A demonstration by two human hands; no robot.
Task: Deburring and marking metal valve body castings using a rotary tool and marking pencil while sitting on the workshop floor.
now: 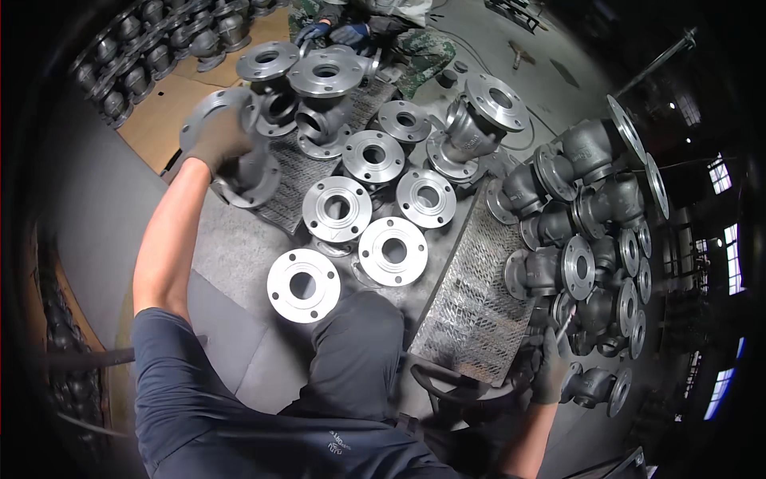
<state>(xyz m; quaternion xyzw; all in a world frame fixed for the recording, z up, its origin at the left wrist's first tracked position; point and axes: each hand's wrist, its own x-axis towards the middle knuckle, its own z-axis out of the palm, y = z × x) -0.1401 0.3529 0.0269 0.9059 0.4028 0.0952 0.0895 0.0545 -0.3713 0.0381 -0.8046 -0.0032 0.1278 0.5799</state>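
Observation:
My left hand (219, 137), in a grey glove and smeared by motion, lies over the upper flange of a metal valve body (254, 177) at the left end of a textured metal plate. Its fingers cannot be made out. Low on the right, my gloved right hand (550, 369) is closed around a thin stick-like tool (567, 321) with a reddish part, pointing up. Ahead of my knee stand several valve bodies with bright round flanges, the nearest flange (303, 286) facing up. Two taller valve bodies, one with a wide flange (325, 73), are beside my left hand.
Dark valve bodies (592, 267) are stacked on the right, beside a textured metal plate (471, 299). More valve bodies (159, 56) stand in rows on brown board at the far left. Across from me, a person's blue-gloved hands (349, 33) are near the tall valves.

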